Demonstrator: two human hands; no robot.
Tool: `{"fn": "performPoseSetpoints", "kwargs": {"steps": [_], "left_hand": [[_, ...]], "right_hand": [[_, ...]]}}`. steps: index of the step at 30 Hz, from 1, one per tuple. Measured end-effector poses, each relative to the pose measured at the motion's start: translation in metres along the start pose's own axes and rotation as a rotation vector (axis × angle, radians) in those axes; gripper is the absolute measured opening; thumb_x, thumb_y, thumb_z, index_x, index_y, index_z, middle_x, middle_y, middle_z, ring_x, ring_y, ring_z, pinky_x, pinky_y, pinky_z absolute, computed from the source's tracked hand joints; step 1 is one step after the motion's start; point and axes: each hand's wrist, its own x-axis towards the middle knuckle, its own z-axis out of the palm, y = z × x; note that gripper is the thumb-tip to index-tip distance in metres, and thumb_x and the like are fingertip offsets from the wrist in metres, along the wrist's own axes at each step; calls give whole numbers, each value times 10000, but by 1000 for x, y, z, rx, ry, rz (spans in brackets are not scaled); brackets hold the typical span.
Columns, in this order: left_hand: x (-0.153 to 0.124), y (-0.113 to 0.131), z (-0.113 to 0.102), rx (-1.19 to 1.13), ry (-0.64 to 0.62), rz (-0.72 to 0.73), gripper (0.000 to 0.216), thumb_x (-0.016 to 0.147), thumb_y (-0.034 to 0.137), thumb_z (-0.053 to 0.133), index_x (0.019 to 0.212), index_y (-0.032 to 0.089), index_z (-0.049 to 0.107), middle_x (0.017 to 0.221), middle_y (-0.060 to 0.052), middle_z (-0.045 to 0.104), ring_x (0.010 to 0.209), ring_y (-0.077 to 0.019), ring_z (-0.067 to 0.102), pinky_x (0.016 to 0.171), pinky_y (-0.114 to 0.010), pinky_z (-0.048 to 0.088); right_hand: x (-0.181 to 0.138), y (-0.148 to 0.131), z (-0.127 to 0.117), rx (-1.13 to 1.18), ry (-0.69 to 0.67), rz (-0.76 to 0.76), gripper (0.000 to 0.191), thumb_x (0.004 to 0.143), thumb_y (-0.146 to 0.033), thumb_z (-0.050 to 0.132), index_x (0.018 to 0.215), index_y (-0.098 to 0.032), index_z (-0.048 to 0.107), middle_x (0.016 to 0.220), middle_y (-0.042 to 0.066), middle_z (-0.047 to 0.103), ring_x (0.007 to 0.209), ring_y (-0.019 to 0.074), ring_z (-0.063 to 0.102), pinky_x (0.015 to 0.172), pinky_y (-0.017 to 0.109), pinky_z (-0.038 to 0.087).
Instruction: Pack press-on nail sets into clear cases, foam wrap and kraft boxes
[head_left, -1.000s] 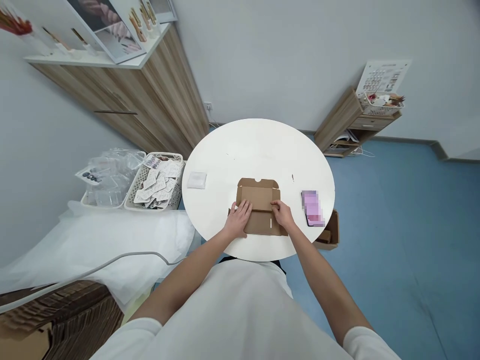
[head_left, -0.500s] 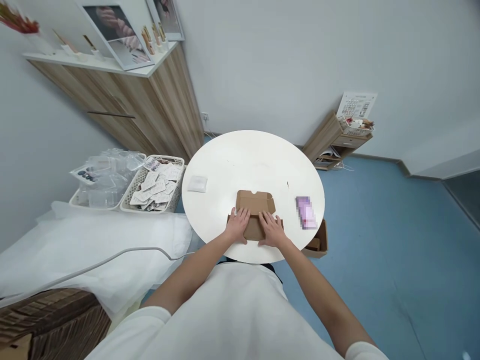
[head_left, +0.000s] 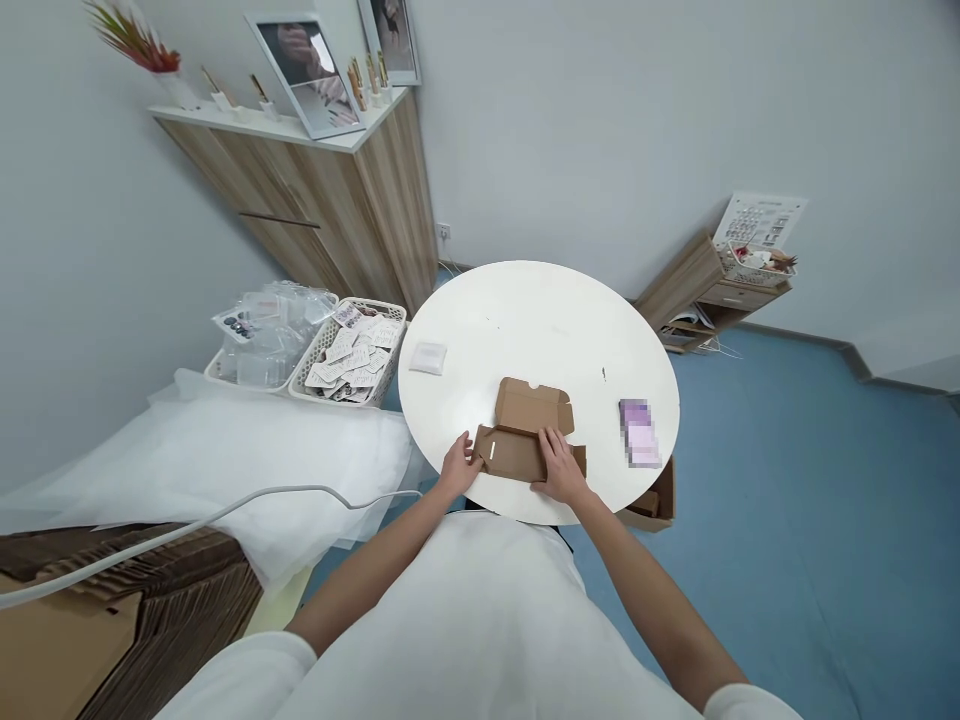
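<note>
White table (head_left: pixel 525 310) bears the cardboard box (head_left: pixel 531 432); left hand (head_left: pixel 459 468) pinches its end flap, while right hand (head_left: pixel 559 472), spread flat, pins it steady.

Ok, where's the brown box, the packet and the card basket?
brown box (head_left: pixel 534 405): head view, raised back flap.
packet (head_left: pixel 428 357): head view, its middle.
card basket (head_left: pixel 319 345): head view, left wall.

Plain pale grey walls (head_left: pixel 600 120), blue floor (head_left: pixel 825 480). Round white table (head_left: pixel 525 300) mid-room. Tall wood-grain cabinet (head_left: pixel 337 210) with white top against the left wall, framed pictures (head_left: pixel 311 75) on it. Small wooden shelf unit (head_left: pixel 697 290) by the far wall, right. White-covered bench (head_left: pixel 225 460) at left. Even, soft light.
</note>
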Motion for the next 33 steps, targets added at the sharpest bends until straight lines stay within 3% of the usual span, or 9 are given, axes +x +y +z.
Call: {"fn": "performPoseSetpoints", "kwargs": {"steps": [3, 6, 10, 14, 17, 22, 26, 33], "left_hand": [[11, 10, -1, -12, 9, -18, 534, 687, 101, 515, 1209, 122, 401, 1053, -100, 574, 861, -158, 572, 773, -296, 466], [13, 21, 1, 53, 47, 4, 434, 685, 97, 514, 1116, 136, 486, 998, -82, 595, 823, -156, 569, 774, -301, 458], [6, 36, 8, 96, 22, 73, 389, 712, 198, 532, 1097, 153, 496, 1009, -81, 580, 810, -153, 563, 764, -296, 461], [-1, 45, 15, 100, -28, 91, 519, 700, 363, 578, 1156, 155, 442, 1116, -110, 521, 895, -178, 551, 761, -295, 464], [0, 47, 16, 94, -54, 75, 495, 740, 408, 524, 1153, 153, 429, 1155, -121, 502, 905, -175, 555, 744, -284, 464], [14, 46, 14, 282, -94, 74, 370, 784, 298, 445, 1113, 129, 445, 1051, -101, 575, 883, -160, 566, 734, -264, 441], [24, 47, 12, 464, -171, 63, 298, 805, 337, 392, 963, 132, 541, 935, -102, 621, 833, -193, 581, 666, -280, 427], [36, 50, 6, 554, -217, 73, 251, 804, 297, 379, 794, 163, 591, 805, -81, 641, 751, -201, 592, 588, -266, 397]], "right_hand": [[0, -2, 1, 13, -4, 1, 1122, 568, -395, 673, 1360, -190, -95, 1443, 100, 45, 1318, 285, 1, 1037, 440, 170], [2, -3, 0, 21, -25, 18, 1143, 553, -390, 687, 1360, -193, -99, 1442, 104, 42, 1318, 283, -9, 1036, 443, 175], [3, -5, -2, 32, -44, 38, 1165, 538, -389, 701, 1359, -195, -102, 1440, 108, 44, 1318, 278, -5, 1038, 442, 177], [3, -6, -3, 30, -41, 37, 1163, 529, -378, 707, 1359, -196, -86, 1437, 116, 67, 1318, 282, 13, 1038, 452, 167], [3, -7, -3, 27, -35, 31, 1158, 521, -384, 712, 1363, -184, -58, 1434, 127, 79, 1316, 294, 20, 1037, 461, 163], [3, -7, -5, 17, -38, 8, 1158, 523, -394, 711, 1365, -175, -54, 1437, 129, 60, 1316, 292, 10, 1040, 465, 160], [3, -6, -4, 7, -26, -9, 1181, 506, -375, 730, 1366, -145, -47, 1437, 131, 62, 1319, 270, -5, 1058, 406, 151], [4, -4, -5, -13, -58, -17, 1211, 491, -410, 733, 1367, -153, -62, 1443, 133, 41, 1317, 290, -5, 1035, 439, 176]]}}
